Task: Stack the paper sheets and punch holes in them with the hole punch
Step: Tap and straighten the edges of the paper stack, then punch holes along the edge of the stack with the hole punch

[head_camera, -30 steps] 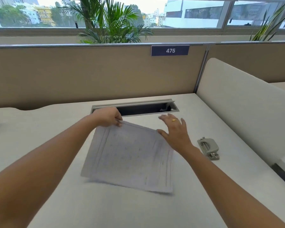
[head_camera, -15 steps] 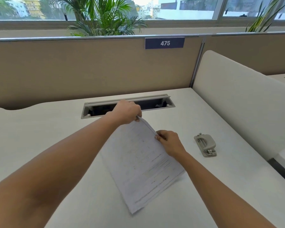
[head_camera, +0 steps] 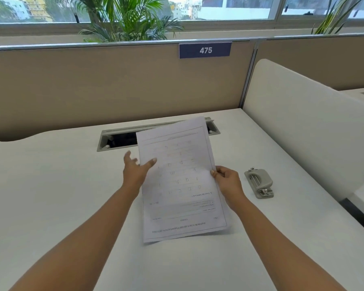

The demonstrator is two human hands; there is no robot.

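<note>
**Paper sheets held over white counter, hole punch unused at right**

At left, the left hand is wide, its fingers spread and straight beside the left edge of the paper sheets. Only the thumb tip lies across that edge, and the view does not show whether it presses. In the centre the sheets stand tilted, printed face toward the camera and upside down. Their top corner covers part of the cable slot and their bottom edge is low over the counter; contact there cannot be told. More than one sheet shows at the upper right, where the edges are slightly out of line. To their right, the right hand pinches the right edge at about mid-height, thumb on the front, and appears to carry the whole bundle. Further right, the grey hole punch lies flat on the counter, apart from the hand.

The bundle looks light, thin and floppy, and loose sheets are likely to slide over one another. A one-sided pinch probably lets the far side sag or fan. A steadier hold would be both long edges at mid-height, tapping the bottom edge on the counter to square it. For punching, the grip is best kept close to the edge that goes into the punch. The stack looks nearly gathered, and no holes can be seen.
</note>
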